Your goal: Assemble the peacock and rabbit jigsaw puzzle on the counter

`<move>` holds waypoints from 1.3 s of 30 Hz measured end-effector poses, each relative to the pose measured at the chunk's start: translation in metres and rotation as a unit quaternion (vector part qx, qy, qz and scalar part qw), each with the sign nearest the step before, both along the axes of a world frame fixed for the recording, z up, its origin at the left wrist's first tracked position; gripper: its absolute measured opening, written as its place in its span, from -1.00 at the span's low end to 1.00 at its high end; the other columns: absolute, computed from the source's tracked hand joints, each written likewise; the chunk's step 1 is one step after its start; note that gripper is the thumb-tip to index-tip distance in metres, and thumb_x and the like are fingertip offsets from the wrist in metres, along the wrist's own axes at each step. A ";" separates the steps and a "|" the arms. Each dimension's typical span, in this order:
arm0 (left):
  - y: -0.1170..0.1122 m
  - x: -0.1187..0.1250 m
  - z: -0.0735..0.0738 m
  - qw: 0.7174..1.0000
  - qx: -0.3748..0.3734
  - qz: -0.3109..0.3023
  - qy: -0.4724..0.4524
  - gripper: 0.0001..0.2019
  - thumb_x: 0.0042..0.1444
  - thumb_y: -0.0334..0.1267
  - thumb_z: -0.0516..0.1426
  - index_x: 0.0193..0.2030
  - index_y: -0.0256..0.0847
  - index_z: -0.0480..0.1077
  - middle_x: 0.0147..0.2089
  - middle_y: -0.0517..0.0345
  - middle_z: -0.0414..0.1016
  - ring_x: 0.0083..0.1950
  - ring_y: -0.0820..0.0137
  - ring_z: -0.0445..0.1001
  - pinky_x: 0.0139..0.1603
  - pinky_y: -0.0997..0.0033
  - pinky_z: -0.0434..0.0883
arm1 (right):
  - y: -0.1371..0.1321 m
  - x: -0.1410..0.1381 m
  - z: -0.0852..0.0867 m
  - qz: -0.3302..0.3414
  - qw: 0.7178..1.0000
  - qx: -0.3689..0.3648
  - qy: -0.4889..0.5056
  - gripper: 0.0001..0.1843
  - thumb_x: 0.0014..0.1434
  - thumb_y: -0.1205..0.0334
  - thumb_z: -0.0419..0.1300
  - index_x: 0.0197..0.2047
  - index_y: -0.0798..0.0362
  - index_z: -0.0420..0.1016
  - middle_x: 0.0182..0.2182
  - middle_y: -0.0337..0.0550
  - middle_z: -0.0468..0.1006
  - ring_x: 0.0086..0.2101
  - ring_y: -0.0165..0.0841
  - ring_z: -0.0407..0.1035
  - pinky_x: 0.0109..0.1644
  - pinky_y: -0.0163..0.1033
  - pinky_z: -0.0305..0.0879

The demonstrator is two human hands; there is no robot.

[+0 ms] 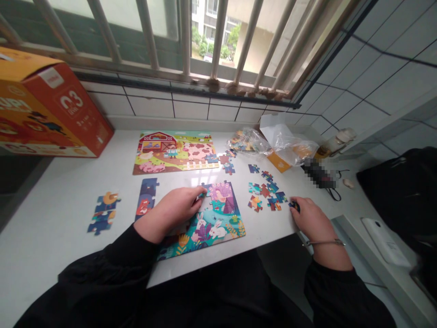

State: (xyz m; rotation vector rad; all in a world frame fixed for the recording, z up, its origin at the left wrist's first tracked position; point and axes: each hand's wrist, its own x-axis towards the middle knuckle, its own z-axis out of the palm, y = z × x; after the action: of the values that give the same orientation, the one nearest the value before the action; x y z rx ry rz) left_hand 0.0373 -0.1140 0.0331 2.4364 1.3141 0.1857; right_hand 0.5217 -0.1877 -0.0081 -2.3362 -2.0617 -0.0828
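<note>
A part-built jigsaw (218,218) with rabbits and a peacock lies on the white counter in front of me. My left hand (174,209) rests on its left part, fingers curled and pressed near the top edge by the peacock. My right hand (309,217) is at the counter's right edge, fingers pinched on a dark puzzle piece (294,206). Several loose pieces (266,193) lie between the jigsaw and my right hand.
A finished farm jigsaw (174,152) lies farther back. Joined blue pieces (102,212) and a blue strip (146,196) lie to the left. An orange box (51,114) stands at the back left. Plastic bags (273,141) and a black device (317,175) lie at the back right.
</note>
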 end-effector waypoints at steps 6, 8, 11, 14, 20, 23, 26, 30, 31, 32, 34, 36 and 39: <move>-0.001 -0.001 0.000 1.000 -0.001 -0.005 -0.018 -0.66 0.47 -0.23 0.07 0.25 -0.15 0.56 0.13 -0.14 0.73 0.07 0.04 0.73 0.08 0.14 0.57 | 0.008 -0.019 -0.013 -0.026 0.998 0.040 -0.038 -0.62 0.44 0.20 0.15 0.17 0.18 0.65 -0.02 0.25 0.63 -0.04 -0.01 0.50 0.15 0.03 0.37; -0.002 -0.002 -0.001 1.000 0.002 -0.006 -0.018 -0.66 0.47 -0.22 0.07 0.25 -0.14 0.55 0.14 -0.14 0.73 0.07 0.04 0.73 0.08 0.14 0.57 | 0.014 -0.029 -0.017 -0.050 0.995 0.077 -0.038 -0.60 0.47 0.16 0.12 0.16 0.20 0.64 -0.03 0.28 0.61 -0.03 0.02 0.47 0.14 0.04 0.34; -0.001 -0.002 -0.004 1.000 0.005 -0.005 -0.016 -0.65 0.47 -0.23 0.06 0.26 -0.15 0.55 0.15 -0.14 0.73 0.10 0.03 0.72 0.10 0.14 0.58 | 0.022 -0.040 -0.022 -0.102 0.984 0.147 -0.001 -0.57 0.48 0.09 0.11 0.15 0.21 0.63 -0.03 0.30 0.58 0.00 0.05 0.44 0.14 0.06 0.31; 0.000 -0.003 -0.006 1.000 0.008 -0.006 -0.016 -0.66 0.46 -0.22 0.06 0.23 -0.13 0.57 0.13 -0.13 0.73 0.10 0.05 0.72 0.11 0.16 0.58 | 0.025 -0.043 -0.025 -0.115 0.978 0.174 0.025 -0.57 0.47 0.06 0.10 0.12 0.19 0.63 -0.04 0.28 0.57 -0.02 0.05 0.41 0.14 0.06 0.29; 0.001 -0.004 -0.006 0.999 0.018 -0.002 -0.036 -0.67 0.44 -0.21 0.07 0.19 -0.12 0.58 0.04 -0.10 0.75 0.04 0.08 0.72 0.10 0.18 0.58 | 0.024 -0.041 -0.027 -0.111 0.977 0.178 0.027 -0.56 0.47 0.05 0.10 0.11 0.19 0.63 -0.05 0.28 0.58 -0.03 0.03 0.41 0.14 0.04 0.28; 0.000 -0.004 -0.005 0.999 0.017 0.000 -0.042 -0.68 0.43 -0.21 0.08 0.19 -0.10 0.57 0.01 -0.08 0.75 0.02 0.10 0.72 0.09 0.21 0.58 | 0.025 -0.041 -0.028 -0.111 0.976 0.185 0.025 -0.57 0.47 0.05 0.11 0.11 0.18 0.63 -0.04 0.27 0.58 -0.04 0.03 0.41 0.13 0.04 0.28; 0.000 -0.004 -0.005 0.999 0.014 0.002 -0.040 -0.68 0.43 -0.20 0.08 0.18 -0.10 0.57 0.01 -0.08 0.75 0.02 0.10 0.72 0.08 0.21 0.57 | 0.025 -0.040 -0.030 -0.106 0.976 0.191 0.021 -0.58 0.46 0.06 0.12 0.10 0.17 0.64 -0.05 0.26 0.58 -0.04 0.03 0.41 0.11 0.03 0.29; 0.000 -0.004 -0.007 0.999 0.016 0.002 -0.039 -0.68 0.43 -0.20 0.08 0.18 -0.09 0.57 0.01 -0.07 0.75 0.02 0.11 0.71 0.08 0.22 0.57 | 0.025 -0.039 -0.031 -0.102 0.976 0.194 0.020 -0.58 0.46 0.05 0.11 0.09 0.17 0.64 -0.06 0.25 0.58 -0.05 0.02 0.41 0.11 0.03 0.28; 0.001 -0.004 -0.007 0.999 0.017 0.002 -0.041 -0.68 0.43 -0.20 0.08 0.19 -0.09 0.57 0.01 -0.06 0.75 0.02 0.11 0.71 0.08 0.23 0.57 | 0.025 -0.039 -0.031 -0.101 0.975 0.195 0.020 -0.58 0.46 0.05 0.11 0.09 0.17 0.64 -0.06 0.25 0.58 -0.05 0.02 0.41 0.11 0.03 0.28; 0.001 -0.004 -0.007 0.999 0.018 0.001 -0.040 -0.68 0.43 -0.20 0.08 0.19 -0.09 0.56 0.02 -0.06 0.75 0.02 0.11 0.71 0.08 0.22 0.56 | 0.025 -0.038 -0.031 -0.101 0.975 0.196 0.021 -0.58 0.46 0.05 0.11 0.09 0.17 0.64 -0.06 0.25 0.58 -0.05 0.02 0.41 0.11 0.03 0.28; 0.001 -0.004 -0.007 0.999 0.015 -0.001 -0.033 -0.67 0.43 -0.20 0.07 0.21 -0.11 0.56 0.06 -0.09 0.74 0.04 0.09 0.72 0.09 0.20 0.56 | 0.025 -0.039 -0.031 -0.102 0.975 0.196 0.022 -0.59 0.46 0.06 0.12 0.09 0.17 0.64 -0.06 0.24 0.58 -0.05 0.02 0.41 0.11 0.02 0.28; 0.001 -0.004 -0.005 1.000 0.008 -0.002 -0.020 -0.66 0.44 -0.21 0.06 0.22 -0.13 0.55 0.11 -0.13 0.73 0.07 0.06 0.71 0.10 0.15 0.56 | 0.026 -0.039 -0.030 -0.103 0.976 0.193 0.021 -0.59 0.46 0.07 0.12 0.09 0.17 0.64 -0.06 0.24 0.58 -0.05 0.02 0.41 0.11 0.02 0.28; 0.001 -0.003 -0.004 1.000 0.000 -0.003 -0.011 -0.64 0.45 -0.22 0.06 0.26 -0.15 0.54 0.15 -0.14 0.72 0.10 0.03 0.71 0.10 0.13 0.56 | 0.026 -0.041 -0.028 -0.103 0.977 0.188 0.018 -0.59 0.46 0.07 0.11 0.09 0.18 0.63 -0.06 0.25 0.58 -0.05 0.03 0.41 0.10 0.03 0.29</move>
State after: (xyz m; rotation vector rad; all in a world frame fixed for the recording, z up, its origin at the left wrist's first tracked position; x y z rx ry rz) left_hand 0.0344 -0.1134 0.0295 2.4307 1.2983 0.2104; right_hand 0.4810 -0.1614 -0.0365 -2.2776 -1.6086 -0.3937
